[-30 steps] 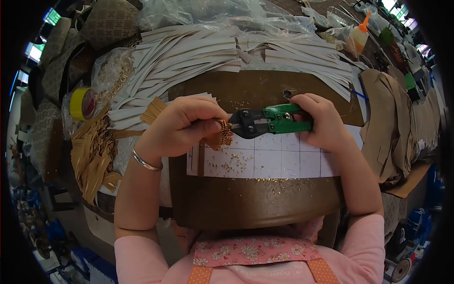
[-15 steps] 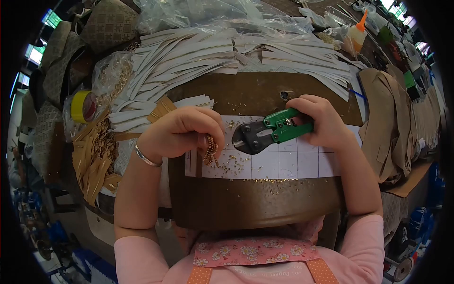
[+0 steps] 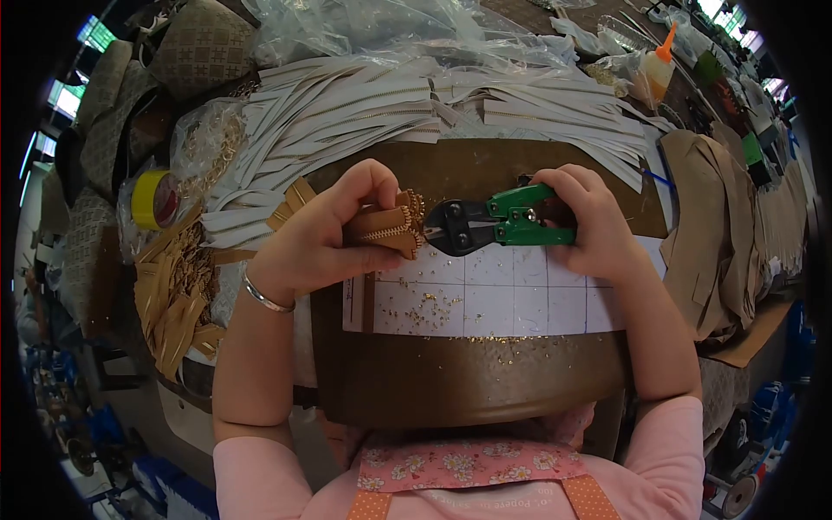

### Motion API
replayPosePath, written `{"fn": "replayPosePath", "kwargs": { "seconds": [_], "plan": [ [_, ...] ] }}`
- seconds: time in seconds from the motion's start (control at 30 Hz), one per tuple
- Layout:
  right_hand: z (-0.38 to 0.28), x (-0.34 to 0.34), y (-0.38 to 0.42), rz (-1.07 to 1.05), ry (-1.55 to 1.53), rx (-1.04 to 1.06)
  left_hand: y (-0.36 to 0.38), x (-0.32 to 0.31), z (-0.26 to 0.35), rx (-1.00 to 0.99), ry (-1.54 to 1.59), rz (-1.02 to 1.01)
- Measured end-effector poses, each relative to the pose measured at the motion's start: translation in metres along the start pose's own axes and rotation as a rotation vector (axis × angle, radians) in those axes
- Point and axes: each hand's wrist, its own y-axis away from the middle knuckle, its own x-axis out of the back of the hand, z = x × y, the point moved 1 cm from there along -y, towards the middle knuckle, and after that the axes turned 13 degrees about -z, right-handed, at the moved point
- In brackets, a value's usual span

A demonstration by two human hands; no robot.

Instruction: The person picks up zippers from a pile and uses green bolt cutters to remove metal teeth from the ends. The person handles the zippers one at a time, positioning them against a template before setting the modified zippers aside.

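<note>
My left hand point(image 3: 334, 230) is closed around a folded brown zipper point(image 3: 386, 227) with gold metal teeth, held above the white gridded sheet. In my right hand point(image 3: 594, 221) is a pair of green-handled cutters point(image 3: 496, 225), fingers wrapped round the grips. The cutters' black jaws point left, and their tips lie right at the zipper's toothed edge. Below both hands, the white gridded sheet point(image 3: 529, 303) rests on a brown padded surface point(image 3: 433, 373). Small gold teeth point(image 3: 431, 303) are scattered over the sheet and along its near edge.
White zipper strips point(image 3: 347, 113) spread across the back. At the left lie a heap of brown zippers point(image 3: 178, 303) and a roll of yellow tape point(image 3: 154, 198). Brown fabric pieces point(image 3: 706, 225) are stacked at the right. A glue bottle point(image 3: 654, 69) stands far right, near clear plastic bags point(image 3: 407, 35).
My left hand has turned and lifted, bringing the zipper from hanging downward to facing the cutters. The cutters have levelled, and their jaws now meet the zipper's edge.
</note>
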Motion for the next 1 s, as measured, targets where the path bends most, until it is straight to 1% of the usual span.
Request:
{"fn": "replayPosePath", "kwargs": {
  "seconds": [0.07,0.13,0.17,0.23,0.27,0.33,0.37,0.43,0.47,0.53,0.57,0.63,0.73,0.83,1.0],
  "plan": [
    [0.0,-0.001,0.001,0.009,0.017,-0.006,0.0,-0.002,-0.001,0.037,0.04,0.012],
    [0.001,-0.001,0.0,-0.004,-0.01,-0.066,-0.002,-0.004,-0.003,-0.063,-0.151,0.083],
    [0.001,-0.001,0.0,-0.001,-0.01,-0.068,-0.003,-0.005,-0.003,-0.063,-0.152,0.08],
    [0.0,-0.001,0.001,0.016,-0.032,-0.08,-0.005,-0.008,-0.004,-0.139,0.13,0.023],
    [0.0,-0.001,0.001,0.017,-0.033,-0.082,-0.005,-0.008,-0.003,-0.138,0.13,0.021],
    [0.0,-0.002,0.0,0.029,-0.017,-0.083,-0.002,-0.006,0.0,0.091,0.363,0.095],
    [0.0,-0.002,0.0,0.03,-0.018,-0.084,-0.003,-0.008,0.003,0.091,0.362,0.094],
    [0.0,-0.002,0.001,0.017,-0.029,-0.1,-0.007,-0.014,0.008,0.118,0.073,0.163],
    [0.001,-0.003,0.001,0.016,-0.031,-0.1,-0.008,-0.016,0.007,0.119,0.073,0.163],
    [0.001,-0.003,0.001,0.029,-0.046,-0.094,-0.009,-0.02,0.006,0.069,-0.11,0.229],
    [0.001,-0.004,0.001,0.029,-0.047,-0.094,-0.01,-0.02,0.005,0.07,-0.111,0.23],
    [0.001,-0.004,0.001,0.035,-0.03,-0.085,-0.011,-0.019,0.004,0.004,-0.198,0.257],
    [0.0,-0.002,0.001,0.016,-0.044,-0.104,-0.009,-0.017,0.003,0.036,-0.234,0.26],
    [0.0,-0.001,0.001,-0.003,-0.045,-0.11,-0.009,-0.017,0.002,0.013,-0.254,0.261],
    [0.0,-0.002,0.0,0.023,-0.002,-0.093,-0.01,-0.018,0.004,0.033,-0.258,0.268]
  ]
}}
